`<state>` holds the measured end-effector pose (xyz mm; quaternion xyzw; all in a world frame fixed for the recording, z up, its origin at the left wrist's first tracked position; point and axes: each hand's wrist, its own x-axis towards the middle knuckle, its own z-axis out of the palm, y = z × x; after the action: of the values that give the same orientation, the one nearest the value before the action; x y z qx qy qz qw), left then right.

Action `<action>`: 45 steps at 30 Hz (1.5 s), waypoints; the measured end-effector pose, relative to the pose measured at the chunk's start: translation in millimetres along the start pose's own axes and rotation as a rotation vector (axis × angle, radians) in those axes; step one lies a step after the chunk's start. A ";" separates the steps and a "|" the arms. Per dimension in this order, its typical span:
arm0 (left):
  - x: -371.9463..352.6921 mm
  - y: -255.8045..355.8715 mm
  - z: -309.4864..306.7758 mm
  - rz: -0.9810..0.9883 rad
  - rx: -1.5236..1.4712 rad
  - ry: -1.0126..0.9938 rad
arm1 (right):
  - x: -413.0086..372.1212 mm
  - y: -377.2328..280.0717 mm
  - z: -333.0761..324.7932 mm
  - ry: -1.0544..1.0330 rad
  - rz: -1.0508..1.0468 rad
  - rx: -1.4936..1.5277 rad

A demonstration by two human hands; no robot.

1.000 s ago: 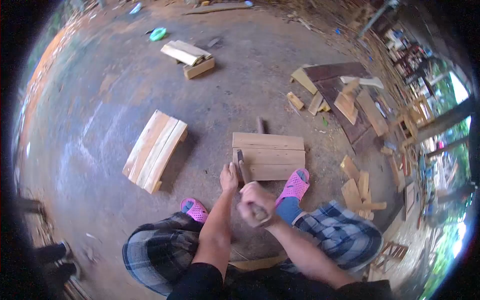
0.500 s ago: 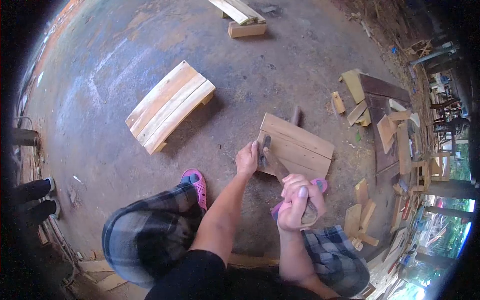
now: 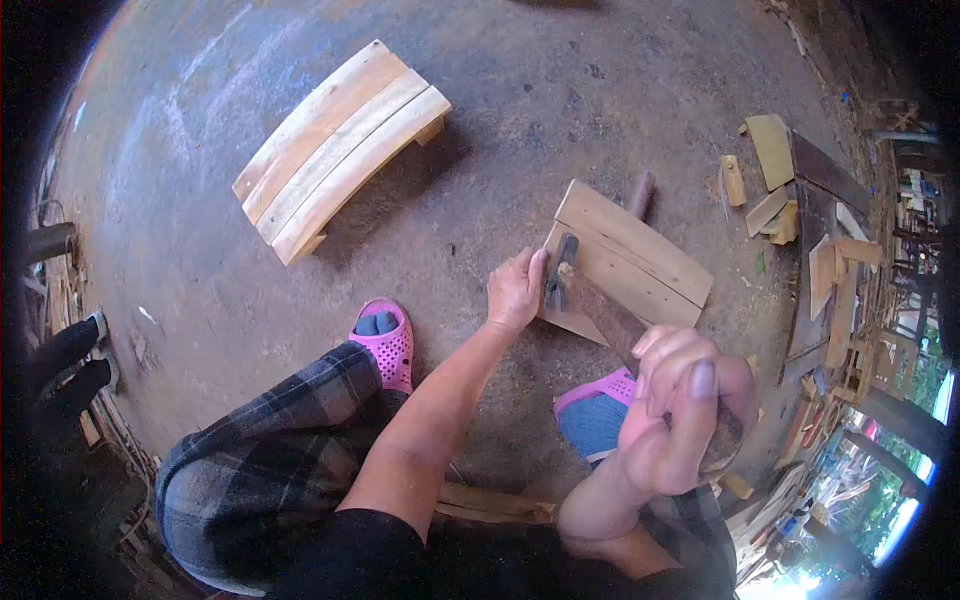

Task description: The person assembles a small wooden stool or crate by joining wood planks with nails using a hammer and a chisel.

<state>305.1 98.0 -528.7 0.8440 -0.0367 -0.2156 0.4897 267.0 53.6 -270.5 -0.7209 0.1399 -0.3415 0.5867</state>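
My right hand (image 3: 685,410) is wrapped around the wooden handle of a hammer (image 3: 603,308), close to the camera and right of centre. The hammer's dark metal head overlaps the left end of a small panel of wooden slats (image 3: 640,245) in this view. My left hand (image 3: 515,290) grips that same end of the panel, thumb along the edge beside the hammer head. The panel lies tilted in front of my right foot. A round dark bar (image 3: 642,192) sticks out past its far side.
A slatted wooden piece (image 3: 340,150) with blocks beneath it stands on the concrete floor at the left. Wood offcuts (image 3: 770,220) and a dark board lie on the right. My pink clogs (image 3: 385,340) flank the work. Another person's legs (image 3: 75,360) show at far left.
My right hand has come up nearer the camera and to the right with the hammer. My left hand still holds the panel's end. The whole view has shifted.
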 end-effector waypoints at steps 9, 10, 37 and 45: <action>-0.2 -4.3 3.9 0.058 -0.113 0.039 | 76.1 12.5 28.6 0.032 0.168 -0.023; 1.3 -5.6 4.7 0.041 -0.112 0.024 | 75.4 15.8 29.4 -0.012 0.144 -0.009; -7.5 -4.5 -6.1 0.049 -0.067 0.000 | 127.0 45.8 -15.5 0.186 0.396 0.190; -96.5 -6.7 -32.3 0.212 0.007 0.178 | 81.5 33.2 -23.8 0.329 0.271 0.220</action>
<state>229.7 154.0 -488.9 0.8530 -0.0828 -0.0869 0.5079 317.3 -22.4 -273.2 -0.5619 0.2913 -0.3856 0.6714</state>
